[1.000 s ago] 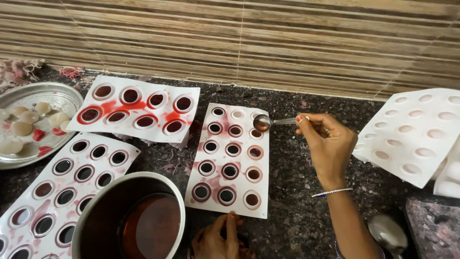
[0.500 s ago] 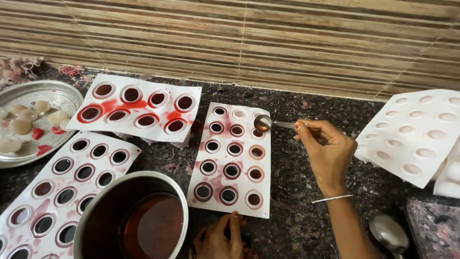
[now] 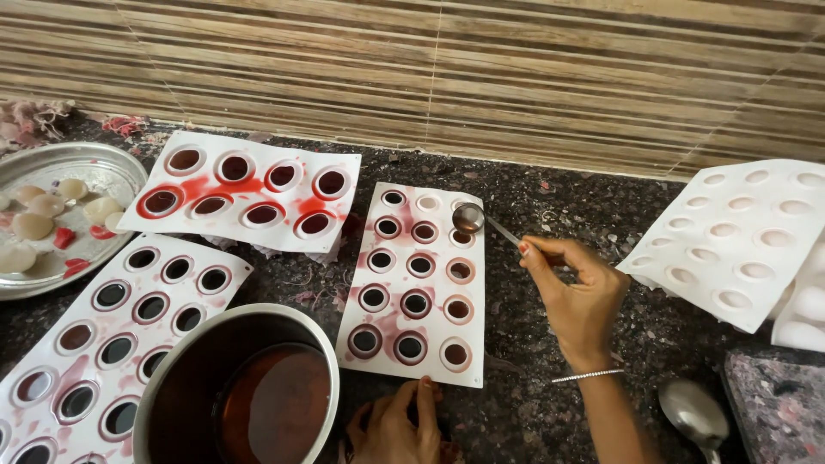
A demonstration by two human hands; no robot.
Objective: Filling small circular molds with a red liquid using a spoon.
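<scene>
Fingers of the left hand [image 3: 400,425] rest spread and loose at the near edge of the dark speckled bench [image 3: 550,404], the tips touching the bottom rim of the middle white mould [image 3: 391,283], which looks like a way of keeping the light sheet from sliding; this hand grips nothing. Just beside it to the left stands a steel pot [image 3: 232,387] with dark red liquid low inside, close enough to both hands for easy dipping. At the near right lies a spare spoon [image 3: 694,412], untouched, next to a pink-grey slab [image 3: 778,404]. Further out, the right hand [image 3: 574,301] is closed in a pinch on the handle of a small metal spoon [image 3: 470,216], whose bowl hovers over the top right cells of the middle mould, beside the one cell that looks unfilled; the tilt is slight, so I cannot tell whether liquid is leaving it. A thin bangle [image 3: 589,375] circles that wrist. Left of the pot a second filled mould [image 3: 103,335] runs off the picture's edge. Beyond sit a red-stained mould with larger cells [image 3: 249,191], a steel plate [image 3: 129,176] of pale round pieces at far left, and upturned white moulds [image 3: 739,241] at far right, against a striped wall [image 3: 447,69].
</scene>
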